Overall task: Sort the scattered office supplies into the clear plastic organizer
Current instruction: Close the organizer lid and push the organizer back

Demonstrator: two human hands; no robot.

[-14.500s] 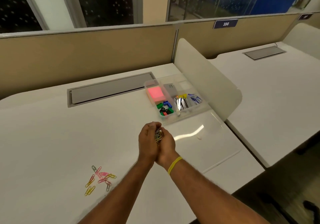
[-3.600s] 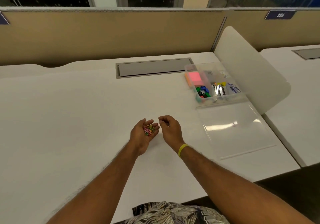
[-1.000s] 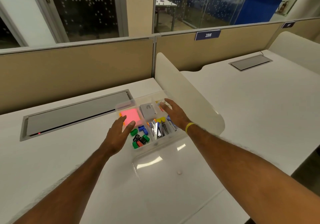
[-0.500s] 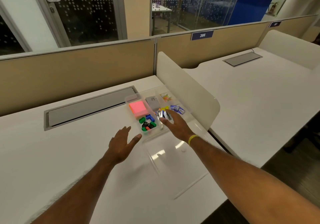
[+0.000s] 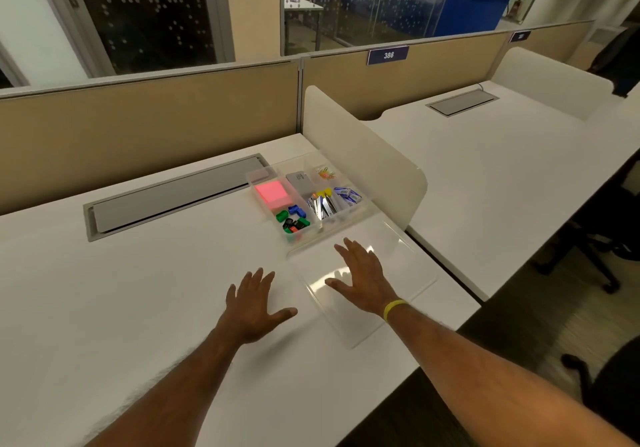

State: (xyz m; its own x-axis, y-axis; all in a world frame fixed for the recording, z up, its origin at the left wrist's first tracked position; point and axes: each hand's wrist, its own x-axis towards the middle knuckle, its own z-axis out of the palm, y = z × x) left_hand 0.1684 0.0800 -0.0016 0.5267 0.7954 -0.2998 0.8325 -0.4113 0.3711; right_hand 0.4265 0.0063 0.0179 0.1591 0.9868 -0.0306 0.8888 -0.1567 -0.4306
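Both hands are spread wide and hold nothing. The left hand point(image 5: 254, 303) is over the white desk point(image 5: 138, 290), the right hand point(image 5: 363, 277) over the clear lid point(image 5: 410, 259) (lying open and flat). The organizer box point(image 5: 258, 176) sits just beyond, with paper clips point(image 5: 325, 173) in its far right compartment.

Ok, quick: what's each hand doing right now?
Left hand: open, empty, over the desk.
Right hand: open, empty, over the lid.
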